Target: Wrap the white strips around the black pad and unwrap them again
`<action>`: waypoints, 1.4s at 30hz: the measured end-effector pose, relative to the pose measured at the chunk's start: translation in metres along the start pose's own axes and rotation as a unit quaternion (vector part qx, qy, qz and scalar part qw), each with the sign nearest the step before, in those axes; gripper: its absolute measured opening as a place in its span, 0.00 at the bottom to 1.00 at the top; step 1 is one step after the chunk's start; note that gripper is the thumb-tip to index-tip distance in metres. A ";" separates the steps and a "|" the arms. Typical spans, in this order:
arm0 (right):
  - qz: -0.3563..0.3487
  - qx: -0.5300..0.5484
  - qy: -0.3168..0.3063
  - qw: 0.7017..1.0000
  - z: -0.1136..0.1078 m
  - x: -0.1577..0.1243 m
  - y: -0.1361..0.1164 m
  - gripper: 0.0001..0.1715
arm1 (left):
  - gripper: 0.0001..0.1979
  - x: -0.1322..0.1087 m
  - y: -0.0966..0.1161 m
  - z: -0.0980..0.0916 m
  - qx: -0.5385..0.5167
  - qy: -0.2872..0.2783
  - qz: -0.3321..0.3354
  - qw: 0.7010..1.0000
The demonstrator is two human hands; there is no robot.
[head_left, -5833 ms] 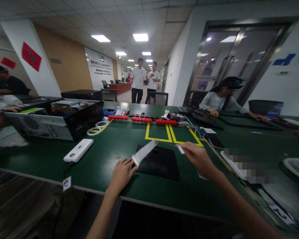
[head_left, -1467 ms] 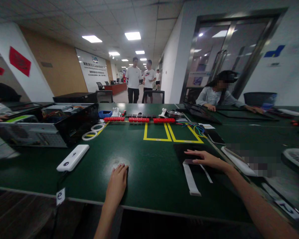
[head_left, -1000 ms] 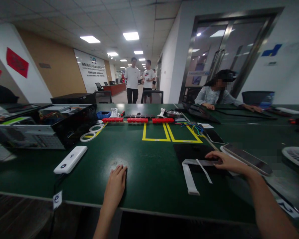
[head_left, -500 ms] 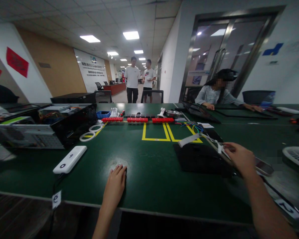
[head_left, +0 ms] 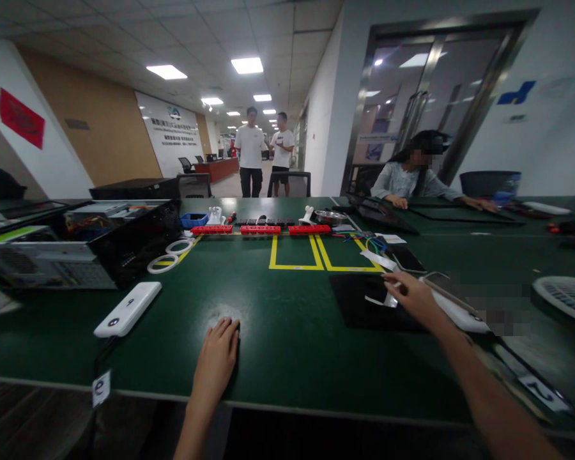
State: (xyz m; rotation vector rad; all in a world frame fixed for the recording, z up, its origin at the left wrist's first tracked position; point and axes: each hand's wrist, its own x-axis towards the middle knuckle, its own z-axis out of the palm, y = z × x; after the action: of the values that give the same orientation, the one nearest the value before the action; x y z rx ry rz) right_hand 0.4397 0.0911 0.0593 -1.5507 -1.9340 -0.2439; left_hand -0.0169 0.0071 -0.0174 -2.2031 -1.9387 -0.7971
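My left hand [head_left: 216,358] lies flat and open on the green table [head_left: 287,332] near its front edge, holding nothing. My right hand [head_left: 409,297] hovers over the right side of a black mat [head_left: 359,303], its fingers pinched on thin white strips [head_left: 379,299] that curl over the mat. Another white strip [head_left: 377,259] lies just beyond the mat, beside a dark phone [head_left: 406,259].
A white power bank [head_left: 127,308] lies at the left. An open computer case [head_left: 76,246] stands at far left with white tape rings [head_left: 165,262] beside it. Yellow tape squares [head_left: 294,254] and red trays [head_left: 260,229] lie further back. A person sits at the right; two people stand in the corridor.
My right hand picked the white strips up from the front of the mat, carried them out to the right, and has come back over the mat. The left hand stayed flat.
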 end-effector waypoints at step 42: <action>-0.079 -0.105 -0.344 0.930 0.033 -0.020 -0.150 0.46 | 0.17 -0.001 0.006 -0.005 0.032 -0.009 0.012 0.999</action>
State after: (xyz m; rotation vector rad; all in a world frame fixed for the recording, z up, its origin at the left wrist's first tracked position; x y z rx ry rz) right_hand 0.2909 0.0489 0.0581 -1.7744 -2.6538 0.0457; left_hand -0.0125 0.0033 -0.0123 -2.2001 -1.9138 -0.7049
